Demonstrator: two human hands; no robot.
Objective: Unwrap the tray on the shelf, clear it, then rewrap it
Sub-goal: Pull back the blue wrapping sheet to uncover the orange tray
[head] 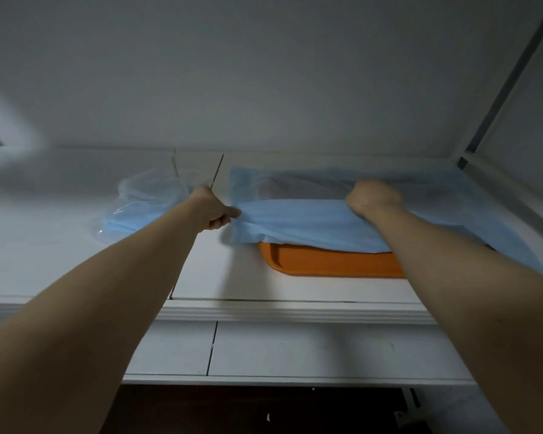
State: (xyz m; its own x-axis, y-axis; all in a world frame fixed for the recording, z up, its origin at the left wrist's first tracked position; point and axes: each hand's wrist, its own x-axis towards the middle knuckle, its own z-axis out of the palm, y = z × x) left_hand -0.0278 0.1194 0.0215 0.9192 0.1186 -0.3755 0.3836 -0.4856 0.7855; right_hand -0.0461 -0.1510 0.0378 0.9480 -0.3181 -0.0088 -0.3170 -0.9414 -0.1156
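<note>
the orange tray (326,262) sat on the white shelf (232,277), on the right part of it, near the front edge. a blue wrap (295,220) lay over most of the tray. only the front rim and the front left corner of the tray showed. the wrap was spread wide and reached past the tray to the back and to the right. a flap of it was folded over the top, toward the front.

both arms were stretched up to the shelf. the left hand (212,208) was at the left edge of the wrap. its thumb and curled fingers pinched that edge tight. the right hand (373,197) sat on top of the wrap, over the right part of the tray, at the top edge of the flap. it was bent down at the wrist and looked like a fist. its fingers were tucked out of sight, so one could not tell if they held the wrap or just pressed on it.

a clear bag (138,205) with something blue inside lay on the shelf to the left, just past the left hand. it was apart from the tray. a white wall (264,73) stood behind the shelf.
</note>
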